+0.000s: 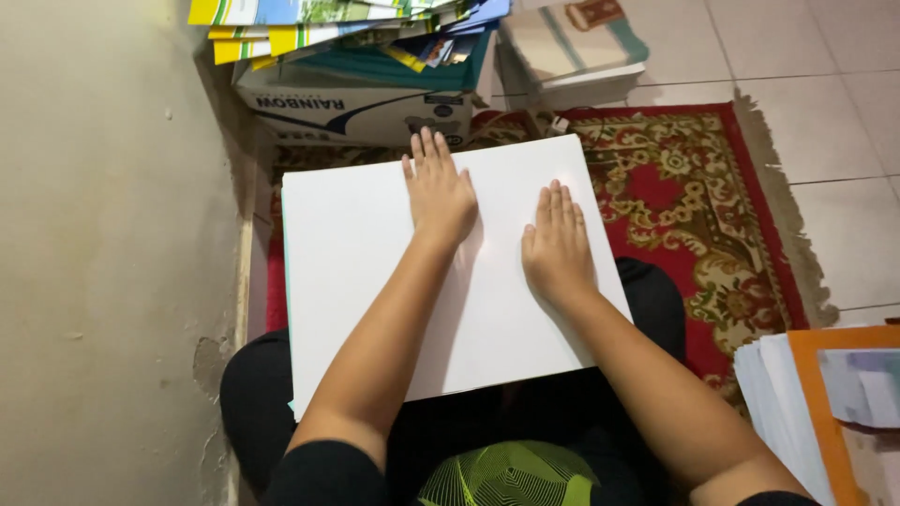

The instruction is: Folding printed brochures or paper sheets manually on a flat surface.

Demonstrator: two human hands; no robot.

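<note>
The left hand and right hand rest flat, fingers extended and grasping nothing, on the large white sheet, pinning it flat across the lap above the red patterned rug.

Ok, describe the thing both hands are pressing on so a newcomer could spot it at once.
Start at the red patterned rug beside the wall. Over its near end, on the person's lap, lies a large white sheet, with the left hand and right hand flat on it. Unlike the colourful booklets nearby, it is blank.

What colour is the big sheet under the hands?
Plain white sheet, clearest in the head view.
</note>
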